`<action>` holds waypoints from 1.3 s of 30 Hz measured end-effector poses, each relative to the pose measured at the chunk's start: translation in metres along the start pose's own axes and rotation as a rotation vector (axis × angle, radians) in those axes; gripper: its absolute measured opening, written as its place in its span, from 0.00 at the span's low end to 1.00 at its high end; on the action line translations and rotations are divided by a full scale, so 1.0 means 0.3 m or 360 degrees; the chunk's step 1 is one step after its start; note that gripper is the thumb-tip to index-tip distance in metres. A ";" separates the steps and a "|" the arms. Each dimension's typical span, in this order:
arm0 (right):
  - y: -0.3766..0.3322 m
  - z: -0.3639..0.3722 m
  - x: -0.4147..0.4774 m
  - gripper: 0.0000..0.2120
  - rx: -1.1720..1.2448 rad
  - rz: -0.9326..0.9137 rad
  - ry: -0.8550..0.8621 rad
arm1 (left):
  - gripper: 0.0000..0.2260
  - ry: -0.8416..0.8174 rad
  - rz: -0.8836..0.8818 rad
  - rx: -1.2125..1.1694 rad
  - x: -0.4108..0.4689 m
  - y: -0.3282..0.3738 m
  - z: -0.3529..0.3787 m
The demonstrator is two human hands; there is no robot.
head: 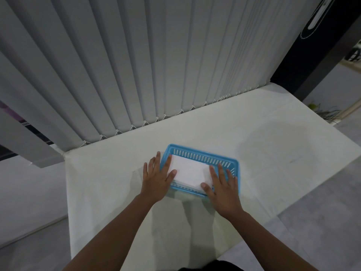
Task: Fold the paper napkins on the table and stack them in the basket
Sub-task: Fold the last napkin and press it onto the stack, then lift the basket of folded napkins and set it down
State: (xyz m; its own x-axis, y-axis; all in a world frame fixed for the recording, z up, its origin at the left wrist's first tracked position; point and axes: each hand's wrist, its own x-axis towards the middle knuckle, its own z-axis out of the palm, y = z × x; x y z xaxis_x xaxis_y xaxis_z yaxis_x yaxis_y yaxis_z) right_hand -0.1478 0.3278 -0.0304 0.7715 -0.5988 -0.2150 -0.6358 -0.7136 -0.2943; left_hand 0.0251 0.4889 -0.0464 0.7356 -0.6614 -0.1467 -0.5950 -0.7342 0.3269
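A blue slotted plastic basket [203, 154] stands near the middle of the white table [273, 133]. Inside it lies a stack of folded white paper napkins [190, 171], flat and nearly filling the basket. My left hand [158, 177] rests flat over the basket's left end, fingers spread, thumb touching the left edge of the napkins. My right hand [222, 186] lies flat over the right end, fingers spread, thumb at the napkins' near right corner. Neither hand grips anything. I see no loose napkins on the table.
Grey vertical blinds [136, 65] hang along the table's far edge, just behind the basket. The table's left edge drops off close to my left hand. A dark pillar [312, 55] and some plant leaves [328, 114] stand beyond the far right corner.
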 end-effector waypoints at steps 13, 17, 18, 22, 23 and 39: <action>0.072 0.006 0.029 0.37 0.0947 0.0520 0.0282 | 0.27 -0.0120 -0.0572 -0.1417 0.079 0.028 -0.009; 0.122 0.005 0.060 0.34 0.1160 0.0594 0.0263 | 0.25 -0.0016 -0.0648 -0.1393 0.083 0.050 0.011; 0.139 0.002 0.067 0.33 0.1188 0.0608 0.0255 | 0.23 -0.0017 -0.0667 -0.1399 0.085 0.060 0.008; 0.226 -0.019 0.108 0.32 0.1270 0.0572 0.0257 | 0.16 0.0039 -0.0623 -0.1401 0.082 0.149 -0.009; 0.241 -0.039 0.117 0.31 0.1281 0.0556 0.0264 | 0.17 0.0052 -0.0606 -0.1391 0.091 0.171 0.002; 0.799 -0.412 0.486 0.32 0.1140 0.0326 0.0167 | 0.20 0.0278 -0.0809 -0.1582 0.318 0.796 0.096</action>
State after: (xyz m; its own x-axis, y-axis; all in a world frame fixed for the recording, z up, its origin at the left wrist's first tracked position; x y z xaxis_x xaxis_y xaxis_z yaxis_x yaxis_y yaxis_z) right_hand -0.1904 0.0246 -0.0172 0.6105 -0.7512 -0.2511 -0.5683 -0.1946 -0.7995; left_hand -0.0561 0.2461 -0.0092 0.9005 -0.2331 -0.3671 0.2501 -0.4129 0.8757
